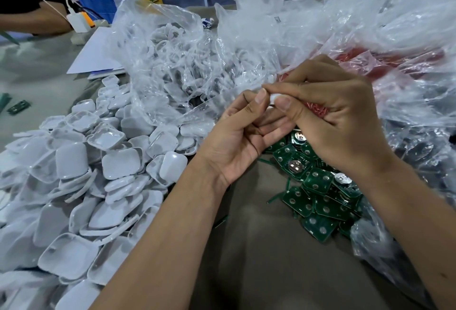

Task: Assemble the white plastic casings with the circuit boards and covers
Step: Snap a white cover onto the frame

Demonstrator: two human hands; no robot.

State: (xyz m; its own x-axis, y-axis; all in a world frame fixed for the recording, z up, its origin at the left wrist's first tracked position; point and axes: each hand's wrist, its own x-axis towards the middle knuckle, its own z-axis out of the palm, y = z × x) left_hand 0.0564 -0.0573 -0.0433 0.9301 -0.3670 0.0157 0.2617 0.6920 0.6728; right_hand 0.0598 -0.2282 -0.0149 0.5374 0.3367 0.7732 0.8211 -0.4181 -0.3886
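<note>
Centrally, both hands, left hand [237,136] and right hand [330,117], pinching white casing [273,98] near casing-filled clear bag [172,62]

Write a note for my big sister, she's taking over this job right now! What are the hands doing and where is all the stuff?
Left hand: thumb and fingers pinch a small white piece, mostly hidden.
Right hand: thumb and fingers pinch the same piece from the other side.
White casings: big loose heap on the left, more in the clear bag behind.
Green circuit boards: pile under the right wrist.
Red parts: in a bag at the back right.
Done: I cannot tell which casings are finished.
Left: finish the piece in hand, then work through both piles.
</note>
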